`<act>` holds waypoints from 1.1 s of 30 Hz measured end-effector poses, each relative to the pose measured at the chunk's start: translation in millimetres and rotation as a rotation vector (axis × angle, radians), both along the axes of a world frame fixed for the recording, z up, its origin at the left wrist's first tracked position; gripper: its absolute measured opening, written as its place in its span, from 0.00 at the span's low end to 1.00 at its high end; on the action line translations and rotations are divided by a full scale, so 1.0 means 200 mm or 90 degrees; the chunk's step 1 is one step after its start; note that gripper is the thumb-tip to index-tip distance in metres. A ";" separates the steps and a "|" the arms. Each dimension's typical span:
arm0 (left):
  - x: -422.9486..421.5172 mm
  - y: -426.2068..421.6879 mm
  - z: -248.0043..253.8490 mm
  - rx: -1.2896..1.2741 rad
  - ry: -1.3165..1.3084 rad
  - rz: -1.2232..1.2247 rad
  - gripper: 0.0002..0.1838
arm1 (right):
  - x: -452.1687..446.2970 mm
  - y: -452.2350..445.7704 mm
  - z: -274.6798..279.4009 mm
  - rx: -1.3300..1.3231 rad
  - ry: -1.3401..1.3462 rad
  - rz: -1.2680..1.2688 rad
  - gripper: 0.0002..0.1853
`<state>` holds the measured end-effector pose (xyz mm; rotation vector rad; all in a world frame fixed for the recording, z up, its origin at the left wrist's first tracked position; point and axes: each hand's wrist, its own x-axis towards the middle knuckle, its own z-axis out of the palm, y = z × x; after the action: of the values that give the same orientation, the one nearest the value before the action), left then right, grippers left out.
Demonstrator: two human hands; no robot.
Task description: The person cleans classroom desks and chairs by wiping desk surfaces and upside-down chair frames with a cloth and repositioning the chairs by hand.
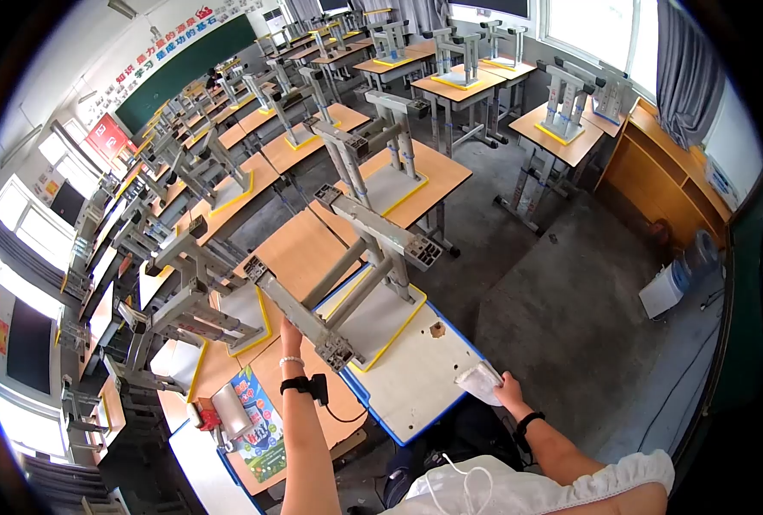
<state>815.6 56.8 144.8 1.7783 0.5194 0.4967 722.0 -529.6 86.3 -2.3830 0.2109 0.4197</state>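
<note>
My right hand (pixel 510 394) is closed on a crumpled white cloth (pixel 479 383) at the right edge of a white desktop with a blue rim (pixel 424 390). An upturned stool (pixel 375 316), with a pale seat edged in yellow and grey metal legs, rests on the far part of this desktop. My left hand (pixel 290 340) is at the stool's left foot bar, which hides most of its fingers, so its grip does not show. A beaded bracelet and a black band with a small device are on the left wrist; a black band is on the right.
More wooden desks (pixel 433 176) carry upturned stools in rows. On the left are a colourful booklet (pixel 259 425), a white roll (pixel 232 409) and a red item (pixel 203 415). A wooden cabinet (pixel 656 163) and water jug (pixel 702 251) stand right, beside grey floor (pixel 562 318).
</note>
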 end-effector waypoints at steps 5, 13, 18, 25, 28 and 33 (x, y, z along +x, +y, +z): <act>0.07 0.09 -0.18 -0.140 -0.054 -0.089 0.19 | 0.15 0.07 0.08 0.014 -0.070 0.004 0.16; -0.22 -0.30 -0.31 -0.337 -0.052 0.064 0.21 | 0.71 0.35 0.26 0.094 -0.139 0.097 0.23; -0.35 -0.59 -0.11 -0.634 -0.140 0.028 0.17 | 1.09 0.66 0.51 0.117 -0.161 0.212 0.27; -0.34 -0.60 -0.09 -0.639 -0.109 -0.040 0.18 | 1.50 1.12 0.40 0.160 -0.391 0.444 0.29; -0.32 -0.61 -0.02 -0.490 -0.028 -0.010 0.20 | 1.54 1.23 0.26 0.165 -0.369 0.402 0.30; -0.34 -0.60 -0.06 -0.616 -0.010 -0.003 0.16 | 1.63 1.20 0.05 0.288 -0.272 0.402 0.28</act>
<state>748.0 -62.2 133.5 0.8461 0.6055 0.1861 1048.4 -288.7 96.3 -1.9789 -0.7671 0.1955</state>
